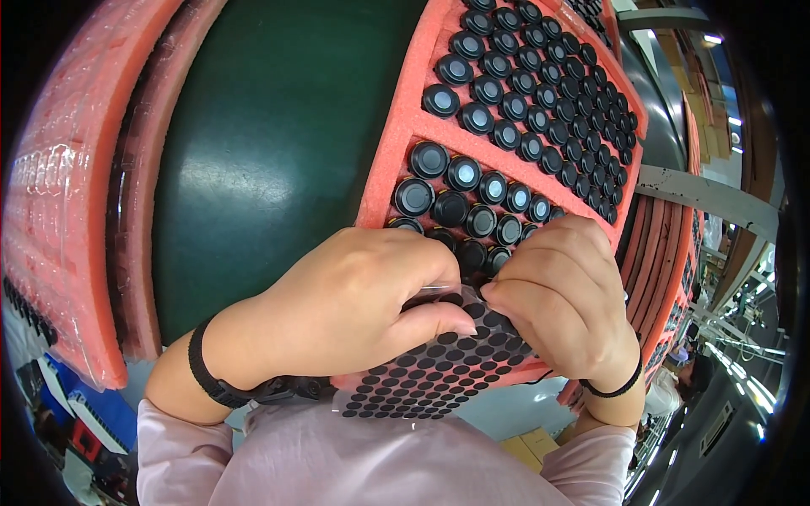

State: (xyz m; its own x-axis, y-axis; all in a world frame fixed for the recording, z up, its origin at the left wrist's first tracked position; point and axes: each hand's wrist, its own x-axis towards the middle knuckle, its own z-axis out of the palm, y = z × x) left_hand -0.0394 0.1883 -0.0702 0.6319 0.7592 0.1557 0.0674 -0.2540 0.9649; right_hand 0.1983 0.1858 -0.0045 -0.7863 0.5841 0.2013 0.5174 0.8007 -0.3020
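My left hand point(350, 295) grips a sheet of round black stickers point(430, 371) by its upper edge, thumb on top and fingers curled behind. The clear sheet, with its rows of black dots, slopes down toward my body. Beside it my right hand point(561, 295) is closed, thumb and fingertips pinched near the sheet's upper edge; what lies between them is hidden. Just beyond both hands stand black round caps or lens-like parts point(430, 158) in a pink foam tray point(384, 181). Many tops show a grey disc, while a few near my fingers look all black.
A dark green work surface point(270, 169) lies left of the tray. At the far left stand pink foam trays point(76, 185) in clear wrapping. More stacked pink foam point(654, 253) and a grey metal frame point(709, 198) are on the right. Another person point(666, 392) is at the right.
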